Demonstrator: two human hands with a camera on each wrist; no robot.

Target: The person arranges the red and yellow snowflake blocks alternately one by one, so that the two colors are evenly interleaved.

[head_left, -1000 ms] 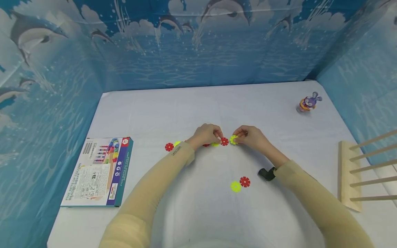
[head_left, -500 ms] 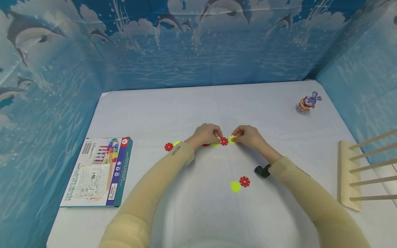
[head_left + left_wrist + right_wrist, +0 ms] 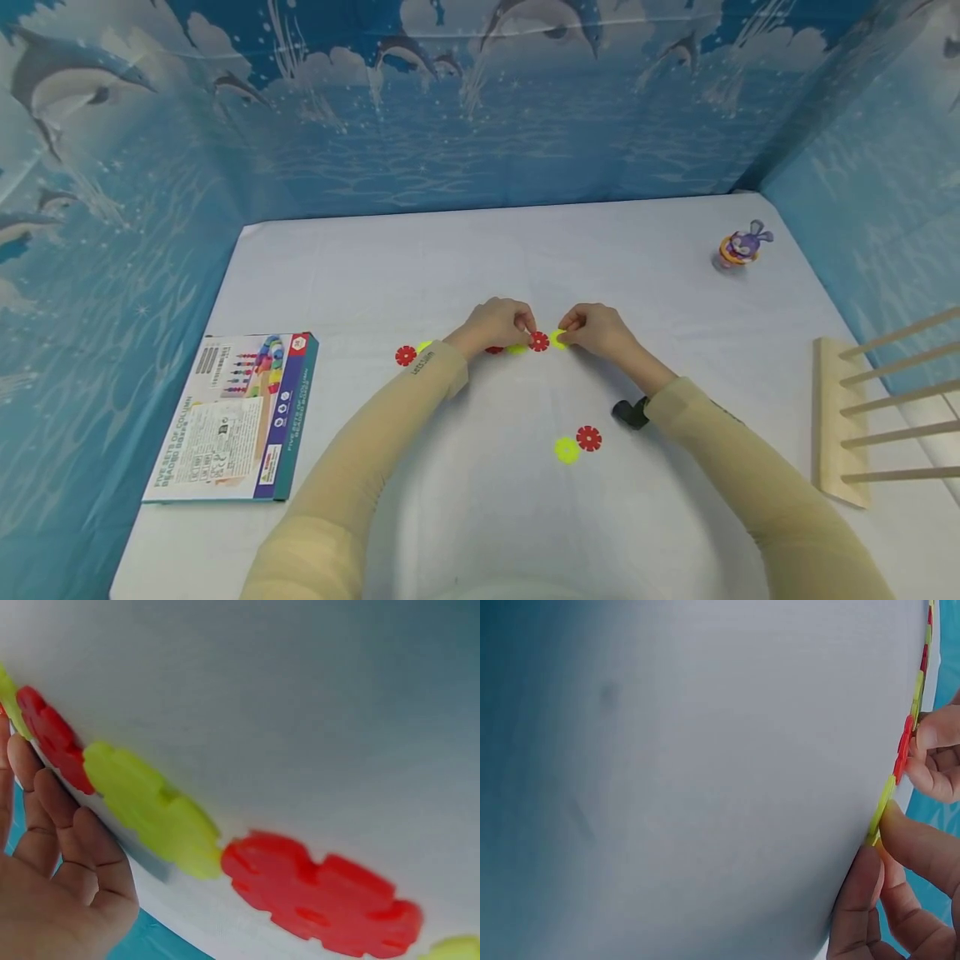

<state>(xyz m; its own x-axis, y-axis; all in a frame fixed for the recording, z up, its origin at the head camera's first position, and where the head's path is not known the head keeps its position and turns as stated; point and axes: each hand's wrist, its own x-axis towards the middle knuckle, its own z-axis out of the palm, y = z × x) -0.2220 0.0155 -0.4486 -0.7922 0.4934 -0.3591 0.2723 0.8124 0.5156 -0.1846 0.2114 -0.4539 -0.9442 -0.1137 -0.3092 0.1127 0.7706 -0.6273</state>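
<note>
A row of notched plastic interlocking discs, red and yellow by turns, runs across the white table under my left forearm. My left hand (image 3: 501,323) holds a red disc (image 3: 539,342) at its left edge, fingertips curled beside it. Close on the right, my right hand (image 3: 600,327) pinches a yellow disc (image 3: 558,339) between thumb and fingers. In the right wrist view this yellow disc (image 3: 882,808) lies edge to edge with the red disc (image 3: 904,750). The left wrist view shows a red disc (image 3: 322,896) and a yellow disc (image 3: 154,810) of the row meeting at their rims.
Nearer the front lie a loose yellow disc (image 3: 567,450) and a red disc (image 3: 588,438). A boxed toy set (image 3: 232,417) is at the left, a wooden peg rack (image 3: 842,421) at the right, and a purple rabbit figure (image 3: 742,244) at the back right.
My right hand has moved slightly left, bringing the yellow disc nearer to the red one. The left hand has stayed in place at the row.
</note>
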